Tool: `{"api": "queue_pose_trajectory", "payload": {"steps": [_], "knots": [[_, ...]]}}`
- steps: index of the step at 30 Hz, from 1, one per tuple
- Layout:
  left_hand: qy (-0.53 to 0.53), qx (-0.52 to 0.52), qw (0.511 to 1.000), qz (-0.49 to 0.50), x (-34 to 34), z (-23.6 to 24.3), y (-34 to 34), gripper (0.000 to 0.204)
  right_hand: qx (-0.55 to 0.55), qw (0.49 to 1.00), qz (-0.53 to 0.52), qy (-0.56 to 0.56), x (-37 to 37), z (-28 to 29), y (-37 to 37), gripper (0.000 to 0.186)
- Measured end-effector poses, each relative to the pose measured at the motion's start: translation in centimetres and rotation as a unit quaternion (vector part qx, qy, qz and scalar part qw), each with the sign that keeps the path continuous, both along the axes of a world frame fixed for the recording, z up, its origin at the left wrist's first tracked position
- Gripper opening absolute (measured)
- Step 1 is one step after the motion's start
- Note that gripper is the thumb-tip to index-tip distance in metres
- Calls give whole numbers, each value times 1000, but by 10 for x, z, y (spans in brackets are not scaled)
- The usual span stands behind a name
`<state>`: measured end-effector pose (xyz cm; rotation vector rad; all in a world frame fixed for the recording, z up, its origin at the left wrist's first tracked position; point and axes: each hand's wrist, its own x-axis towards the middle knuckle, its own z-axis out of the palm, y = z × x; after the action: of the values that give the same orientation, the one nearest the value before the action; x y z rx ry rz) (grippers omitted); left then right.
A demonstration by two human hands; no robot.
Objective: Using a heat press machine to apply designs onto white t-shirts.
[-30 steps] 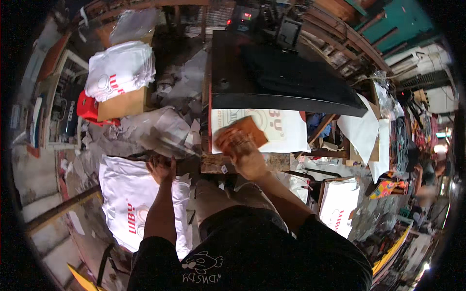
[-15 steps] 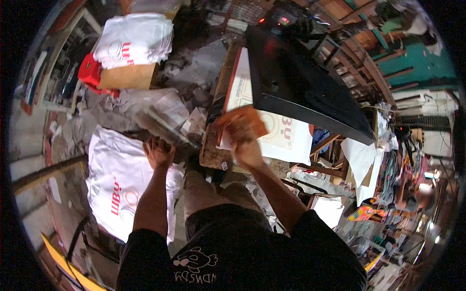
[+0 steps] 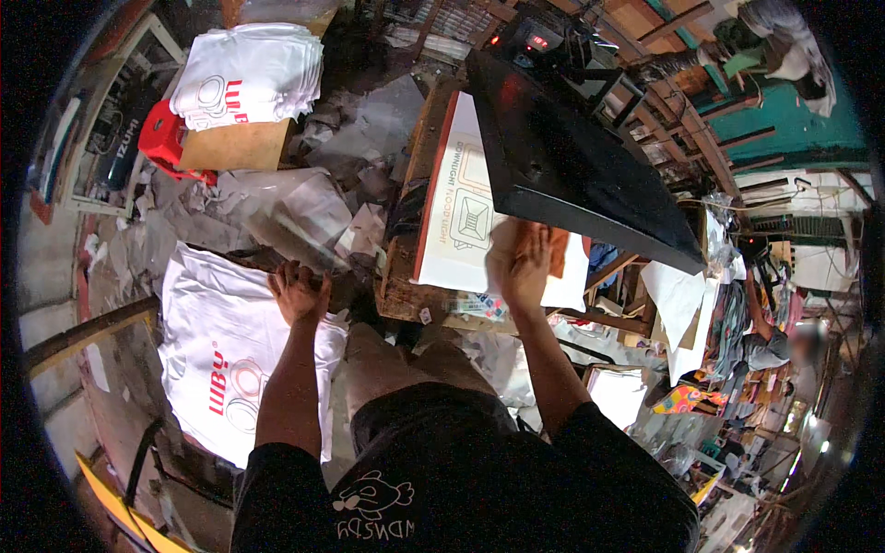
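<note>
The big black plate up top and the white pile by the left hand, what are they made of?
The black plate looks like metal with a dark, smooth coating: it is flat, stiff and faintly glossy. The white pile looks like soft cotton-type cloth, matte, folded and wrinkled, with red print. The left hand rests at its edge.

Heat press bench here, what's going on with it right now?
A person stands at a heat press whose black top plate is raised. A white printed shirt lies on the lower bed. The right hand presses flat on the shirt's near edge, over a small brown pad. The left hand rests on a pile of white shirts at the person's left. Another shirt stack sits farther back.
</note>
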<state>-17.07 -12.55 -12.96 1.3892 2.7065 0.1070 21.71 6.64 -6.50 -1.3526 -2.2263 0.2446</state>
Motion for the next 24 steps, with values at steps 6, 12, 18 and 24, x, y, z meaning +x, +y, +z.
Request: {"api": "queue_pose_trajectory", "payload": {"steps": [6,12,18,24], "knots": [[-14,-18,1000,14,0,9,1,58,-225,961,-44,158,15,48,-6,51],[-45,-28,998,15,-2,16,2,64,-19,944,293,-152,-37,37,-28,48],[-55,-44,997,33,1,19,2,60,-249,965,-67,50,-60,27,31,38],[-41,-38,998,30,0,13,2,59,-199,966,155,-56,-89,42,44,53]]}}
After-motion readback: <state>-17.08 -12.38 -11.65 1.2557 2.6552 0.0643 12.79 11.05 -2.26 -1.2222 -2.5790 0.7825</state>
